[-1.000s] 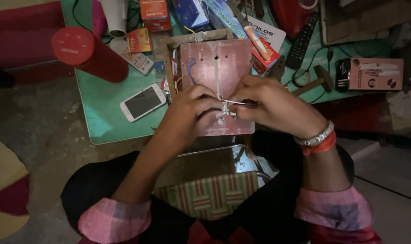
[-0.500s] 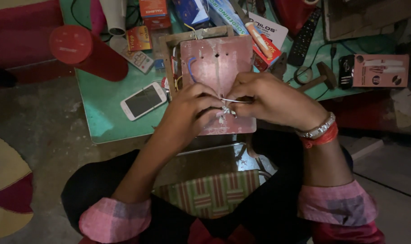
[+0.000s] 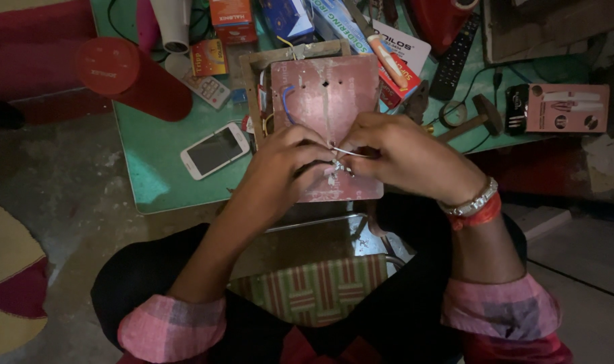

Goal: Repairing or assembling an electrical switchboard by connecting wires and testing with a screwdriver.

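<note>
Thin wire (image 3: pixel 347 152) stays pinched between left hand (image 3: pixel 288 165) and right hand (image 3: pixel 400 154), unmoved.

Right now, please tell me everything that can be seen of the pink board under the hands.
The flat pink rectangular board looks like worn painted wood, scratched pale in places, with small holes near its top. It lies in a pale wooden frame on the green table. A blue wire curves over its left part. The left hand and right hand rest on its lower half, pinching thin pale wires.
</note>
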